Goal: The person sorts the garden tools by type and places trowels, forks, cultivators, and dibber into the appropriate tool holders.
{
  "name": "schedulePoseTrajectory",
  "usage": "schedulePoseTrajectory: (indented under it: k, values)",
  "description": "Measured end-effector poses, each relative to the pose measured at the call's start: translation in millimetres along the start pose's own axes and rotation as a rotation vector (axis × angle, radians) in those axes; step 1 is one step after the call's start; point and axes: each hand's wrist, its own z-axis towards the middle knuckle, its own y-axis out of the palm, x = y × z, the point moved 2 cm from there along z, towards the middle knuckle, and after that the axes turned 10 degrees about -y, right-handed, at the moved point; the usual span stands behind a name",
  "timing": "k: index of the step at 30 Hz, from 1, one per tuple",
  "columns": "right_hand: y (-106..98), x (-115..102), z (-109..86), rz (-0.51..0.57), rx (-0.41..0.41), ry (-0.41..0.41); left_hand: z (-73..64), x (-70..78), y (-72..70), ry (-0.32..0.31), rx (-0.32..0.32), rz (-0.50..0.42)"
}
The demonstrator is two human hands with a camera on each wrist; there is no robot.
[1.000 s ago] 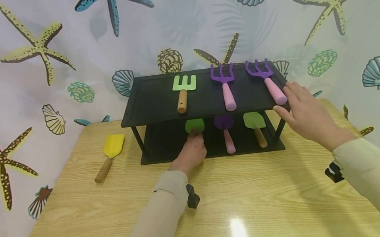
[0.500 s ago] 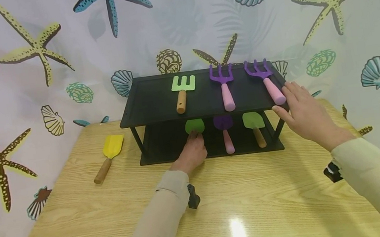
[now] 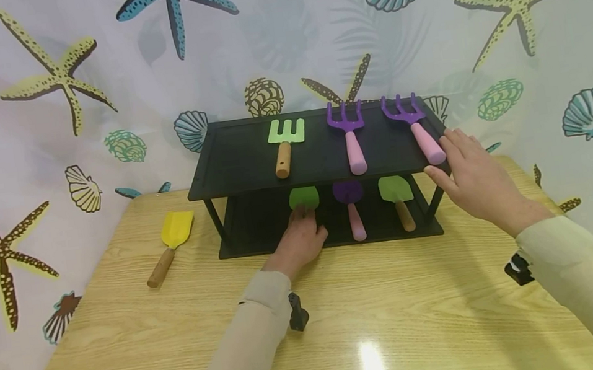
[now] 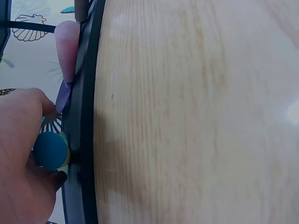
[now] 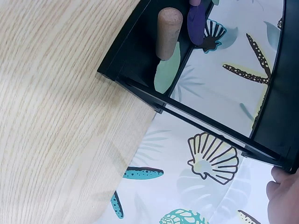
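Observation:
On the lower shelf of a black two-tier rack (image 3: pixel 250 172) lies a green-bladed trowel (image 3: pixel 304 198). My left hand (image 3: pixel 297 242) is over its handle, with the thumb spread away to the right. In the left wrist view, the round blue handle end (image 4: pixel 50 150) sits between thumb and fingers, with a gap on the thumb side. My right hand (image 3: pixel 475 177) rests on the upper shelf's right end, fingers fairly straight, beside a purple hand fork (image 3: pixel 425 140) with a pink handle. In the right wrist view only part of that hand (image 5: pixel 285 196) shows.
The upper shelf also bears another purple fork (image 3: pixel 355 149) and a light green fork (image 3: pixel 284 155). Below lie a purple trowel (image 3: pixel 355 221) and a pale green trowel (image 3: pixel 397 190). A yellow trowel (image 3: pixel 175 229) lies on the wooden table (image 3: pixel 403 314), left of the rack.
My left hand has loosened around the green trowel's handle, the thumb moving out to the right. The trowel stays on the lower shelf. The right hand holds its place.

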Motion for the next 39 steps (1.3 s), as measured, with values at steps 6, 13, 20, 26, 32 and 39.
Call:
schedulePoseTrajectory:
  k: [6, 13, 20, 26, 32, 39]
  values:
    - [0.1, -0.7, -0.6, 0.006, 0.005, 0.0, -1.2, -7.9, -8.5, 0.021, 0.032, 0.009]
    - [1.0, 0.5, -0.5, 0.013, 0.017, -0.005, -10.8, -22.5, -18.9, 0.078, 0.096, -0.007]
    - [0.8, 0.9, -0.7, 0.015, 0.019, -0.015, -28.5, -34.6, -27.9, 0.047, 0.073, -0.057]
    - [0.6, -0.1, -0.1, 0.018, 0.022, -0.017, -43.7, -44.5, -36.8, 0.038, 0.08, -0.033]
    - [0.3, -0.4, 0.4, 0.012, 0.016, -0.015, -57.1, -55.9, -44.9, 0.053, 0.11, -0.036]
    - [0.9, -1.0, 0.1, 0.014, 0.017, -0.018, -72.6, -69.6, -49.8, 0.073, 0.137, -0.061]
